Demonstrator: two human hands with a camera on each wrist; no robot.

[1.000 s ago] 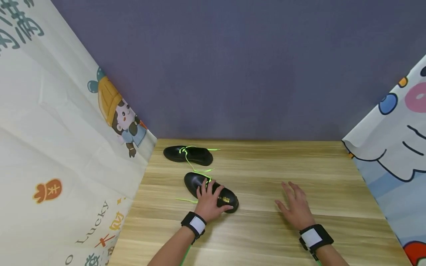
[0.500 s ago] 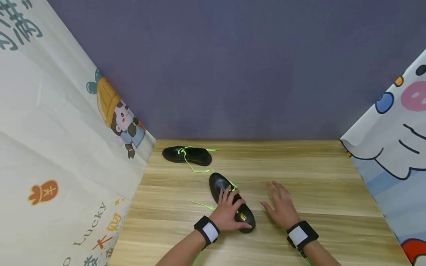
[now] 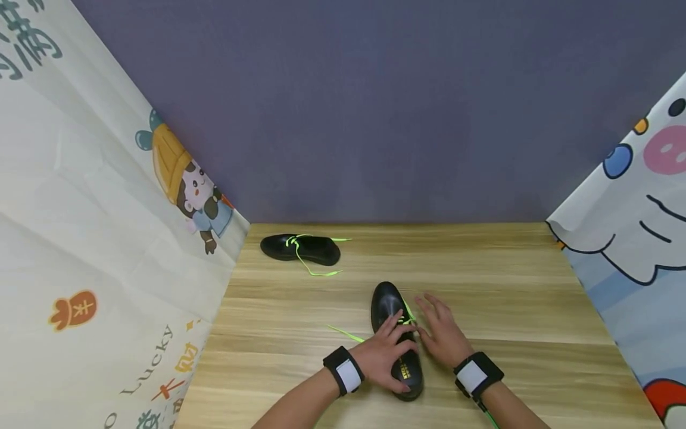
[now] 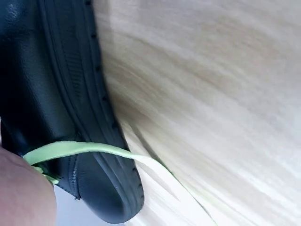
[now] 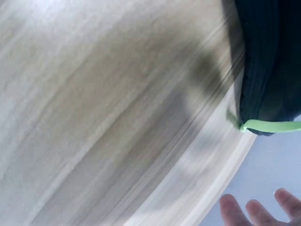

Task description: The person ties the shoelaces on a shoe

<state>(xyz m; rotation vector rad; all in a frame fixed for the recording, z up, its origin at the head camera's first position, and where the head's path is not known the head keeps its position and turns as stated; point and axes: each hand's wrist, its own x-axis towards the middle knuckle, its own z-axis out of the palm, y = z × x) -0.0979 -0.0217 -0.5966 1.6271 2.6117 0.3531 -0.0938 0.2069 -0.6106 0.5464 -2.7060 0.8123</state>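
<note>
A black lace-up shoe (image 3: 386, 302) with bright green laces lies on the wooden tabletop, toe pointing away. My left hand (image 3: 382, 357) grips it from above, fingers near the laces and thumb by the heel, hiding part of the opening. One green lace (image 4: 99, 148) hangs over the sole's edge in the left wrist view. Just right of the shoe, my right hand (image 3: 446, 336) is spread with relaxed fingers and holds nothing. Its fingertips (image 5: 230, 209) show at the lower right of the right wrist view, below the shoe (image 5: 270, 61).
A second black shoe (image 3: 321, 250) with green laces lies on its own at the back left of the table (image 3: 482, 268). A dark blue-grey panel (image 3: 396, 119) rises behind. Printed white cloths hang along the left (image 3: 107, 238) and right (image 3: 632, 238) sides.
My left hand has moved the near shoe rightward and toward me, turning its toe away. My right hand has come left, close beside the shoe. The back shoe has stayed put.
</note>
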